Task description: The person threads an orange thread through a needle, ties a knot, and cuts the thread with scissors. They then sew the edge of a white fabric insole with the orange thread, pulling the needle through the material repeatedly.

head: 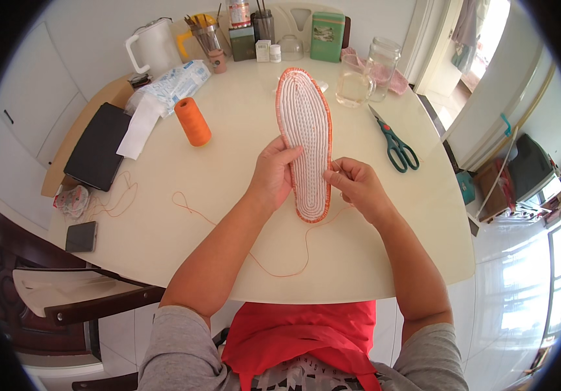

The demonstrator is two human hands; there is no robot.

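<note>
My left hand (275, 168) grips a white corded shoe insole (305, 117) by its left edge, thumb on top. The insole stands lengthwise above the table, its rim bound with orange stitching. At its lower right edge is my right hand (351, 183), fingers pinched together; a thin needle or piece of thread seems to show at the fingertips, too small to tell. Orange thread (307, 251) runs from near my right hand, loops over the table and passes under my left forearm. A cone of orange thread (193, 122) stands to the left.
Green-handled scissors (395, 141) lie at the right, below a glass mug (353, 88) and a glass jar (383, 68). A black case (98, 146), a phone (81, 237) and loose thread are at the left. A white kettle (156, 46) and a green tin (327, 36) stand at the back.
</note>
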